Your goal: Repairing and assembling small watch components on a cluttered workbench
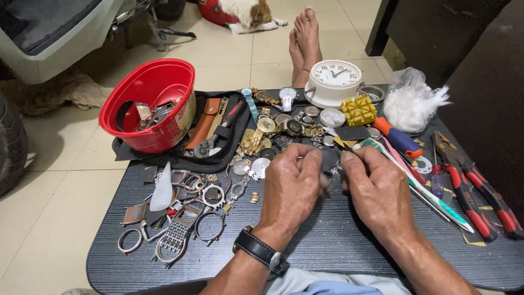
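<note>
My left hand (292, 188), with a black-strapped wristwatch on its wrist, is closed around a small dark flat piece (329, 159) held over the middle of the dark tray table (327, 246). My right hand (376, 191) is curled just to its right, its fingertips pinching a thin tool against the same dark piece. What lies under the two hands is hidden. A heap of watches and watch faces (273, 128) sits just beyond the hands.
A red bucket (150, 104) with parts stands at the back left on a black pouch. Empty metal watch cases (185, 218) lie at the front left. A white clock (334, 81), yellow block, plastic bag, screwdrivers and red-handled pliers (480, 196) fill the right. Bare feet rest beyond.
</note>
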